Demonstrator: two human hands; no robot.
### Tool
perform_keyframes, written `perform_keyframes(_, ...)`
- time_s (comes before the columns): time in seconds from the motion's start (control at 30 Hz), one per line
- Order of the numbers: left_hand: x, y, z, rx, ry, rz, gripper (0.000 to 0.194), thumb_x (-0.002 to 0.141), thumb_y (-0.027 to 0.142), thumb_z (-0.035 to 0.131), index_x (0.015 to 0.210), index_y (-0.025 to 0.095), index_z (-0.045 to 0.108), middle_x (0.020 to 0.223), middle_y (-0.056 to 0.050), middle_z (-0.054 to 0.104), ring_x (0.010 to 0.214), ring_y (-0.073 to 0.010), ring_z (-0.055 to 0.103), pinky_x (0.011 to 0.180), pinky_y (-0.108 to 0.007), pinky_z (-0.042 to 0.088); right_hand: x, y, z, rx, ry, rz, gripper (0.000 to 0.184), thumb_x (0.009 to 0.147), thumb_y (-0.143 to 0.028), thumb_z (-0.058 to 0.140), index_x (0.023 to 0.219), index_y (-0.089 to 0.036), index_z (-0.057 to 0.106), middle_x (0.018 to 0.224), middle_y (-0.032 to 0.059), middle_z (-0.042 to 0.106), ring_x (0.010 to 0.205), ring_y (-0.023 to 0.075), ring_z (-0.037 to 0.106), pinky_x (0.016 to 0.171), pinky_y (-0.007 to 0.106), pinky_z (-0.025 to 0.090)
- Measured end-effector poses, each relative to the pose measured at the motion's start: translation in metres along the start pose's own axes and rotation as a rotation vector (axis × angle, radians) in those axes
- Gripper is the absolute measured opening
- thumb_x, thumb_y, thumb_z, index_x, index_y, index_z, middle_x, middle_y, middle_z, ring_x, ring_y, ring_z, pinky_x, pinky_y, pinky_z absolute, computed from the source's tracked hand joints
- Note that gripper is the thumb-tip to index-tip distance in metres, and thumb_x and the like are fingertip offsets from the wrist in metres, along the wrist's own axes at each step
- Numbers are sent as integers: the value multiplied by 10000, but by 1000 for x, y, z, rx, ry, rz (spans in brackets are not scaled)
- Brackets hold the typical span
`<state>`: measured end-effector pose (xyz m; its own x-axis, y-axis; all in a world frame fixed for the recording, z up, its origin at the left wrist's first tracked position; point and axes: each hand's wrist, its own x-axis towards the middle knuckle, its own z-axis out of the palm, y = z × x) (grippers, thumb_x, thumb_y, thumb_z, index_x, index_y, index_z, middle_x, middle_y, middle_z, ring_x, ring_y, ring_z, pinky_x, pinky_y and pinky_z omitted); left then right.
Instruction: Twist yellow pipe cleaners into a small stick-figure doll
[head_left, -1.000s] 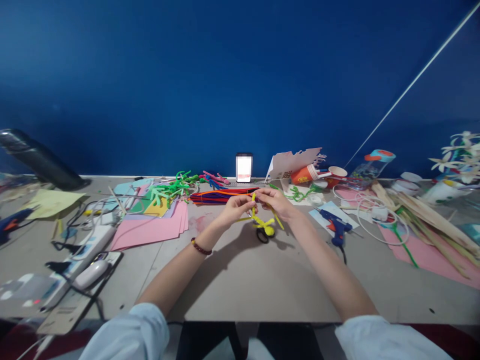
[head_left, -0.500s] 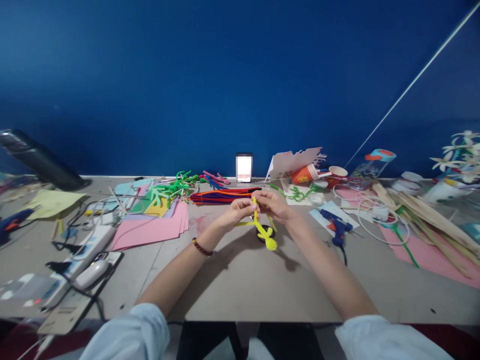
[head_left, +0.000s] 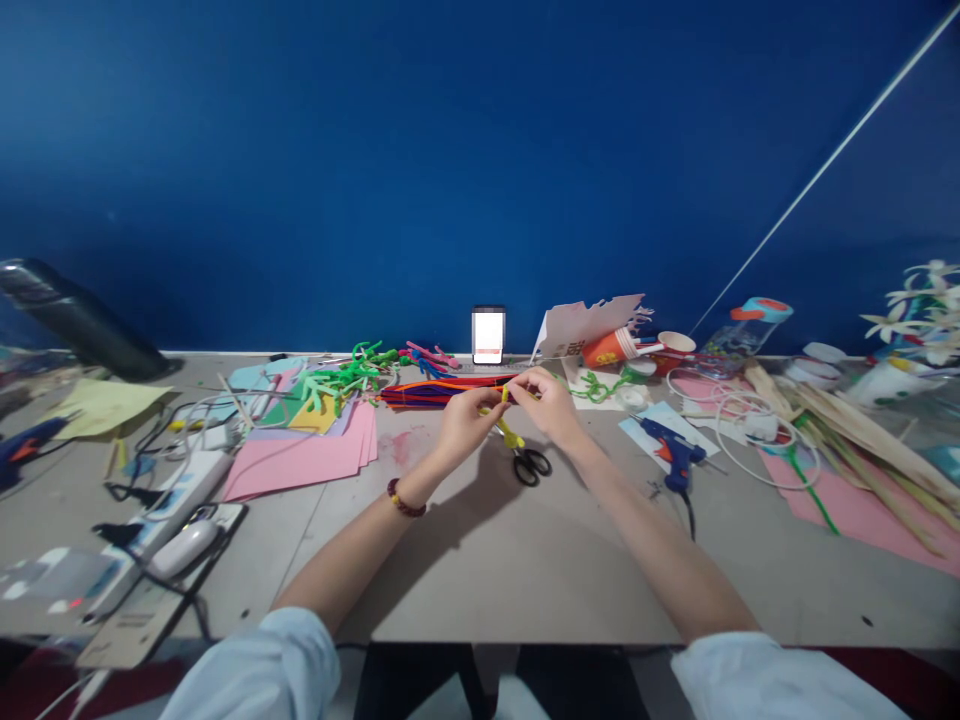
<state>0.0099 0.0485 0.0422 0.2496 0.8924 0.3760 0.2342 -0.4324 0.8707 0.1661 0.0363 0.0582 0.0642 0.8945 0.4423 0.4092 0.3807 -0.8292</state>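
A yellow chenille-stem figure [head_left: 511, 437] is showing bright and fuzzy, a small upright bit poking up above a thicker part that is slanting downward; fingers are hiding much of it. One such figure is appearing, along with one pair of black-handled scissors [head_left: 532, 466], two glue guns, one lying to the right [head_left: 679, 455] and one to the far left [head_left: 26, 452], and one phone [head_left: 488, 335] standing by the wall. The left grip [head_left: 466, 422] and right grip [head_left: 549, 408] are both pinching the figure, fingertips nearly meeting. It is sitting between them over the tabletop [head_left: 480, 580], its lower part hanging just beyond the scissor handles.
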Motion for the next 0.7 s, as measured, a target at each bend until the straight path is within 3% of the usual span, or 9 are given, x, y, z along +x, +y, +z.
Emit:
perform_keyframes(0.07, -1, -1, 1, 9, 16, 23, 169, 768, 328, 677, 802, 171, 728, 791, -62, 731, 724, -182, 643, 639, -256, 464, -2, -4, 0, -32, 18, -28, 150, 795, -304, 590, 701, -201, 646, 801, 44, 600, 796, 182, 564, 739, 331, 454)
perform_keyframes(0.17, 1, -2, 3, -195, -53, -30, 228, 761, 374, 685, 788, 149, 715, 764, -65, 726, 712, -185, 648, 656, -267, 479, -2, -6, -1, 15, -4, -26, 154, 793, -322, 602, 721, -195, 650, 818, 45, 596, 774, 176, 567, 731, 331, 456)
perform_keyframes(0.3, 4, -2, 2, -467, -140, -106, 323, 717, 454, 728, 786, 142, 683, 722, -49, 697, 682, -161, 626, 667, -271, 487, 1, -4, -5, 281, -157, 125, 276, 775, -467, 636, 807, -193, 656, 807, 28, 615, 644, 133, 547, 608, 290, 447)
perform_keyframes(0.43, 4, 0, 0, -556, -216, -152, 350, 703, 480, 749, 760, 148, 654, 696, -28, 660, 674, -134, 596, 687, -261, 476, 3, 0, -9, 406, -278, 273, 356, 731, -519, 693, 891, -202, 676, 695, -8, 623, 515, 81, 437, 476, 231, 322)
perform_keyframes(0.7, 1, -1, -1, -704, -447, -201, 367, 689, 487, 771, 720, 143, 649, 689, -30, 613, 681, -130, 565, 725, -275, 455, 5, 1, -19, 518, -495, 349, 376, 713, -543, 724, 794, -183, 650, 614, -3, 649, 477, 80, 477, 453, 218, 276)
